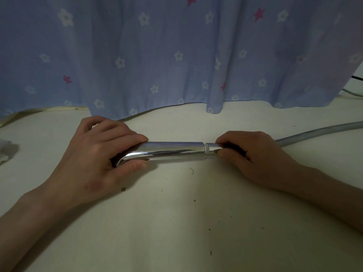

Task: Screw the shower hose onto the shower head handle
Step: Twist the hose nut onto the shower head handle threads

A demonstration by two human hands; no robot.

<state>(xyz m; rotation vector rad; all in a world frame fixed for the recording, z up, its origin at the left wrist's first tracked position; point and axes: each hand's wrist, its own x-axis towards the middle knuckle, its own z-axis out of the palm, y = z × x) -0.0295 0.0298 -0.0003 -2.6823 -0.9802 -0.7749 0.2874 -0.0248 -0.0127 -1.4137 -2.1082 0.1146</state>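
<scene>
A chrome shower head handle (pixel 172 149) lies sideways on the white table (pixel 176 222). My left hand (pixel 98 154) wraps around its curved left end, hiding the head itself. At the handle's right end a white threaded ring (pixel 206 149) meets the hose's chrome nut (pixel 213 146). My right hand (pixel 253 156) pinches that nut between thumb and fingers. The grey shower hose (pixel 318 132) runs from under my right hand off to the right edge.
A blue curtain (pixel 176 55) with white flowers and pink stars hangs behind the table's far edge. A pale crumpled object (pixel 5 151) lies at the left edge. A dark cable (pixel 356 77) shows at the far right. Small dark specks dot the table.
</scene>
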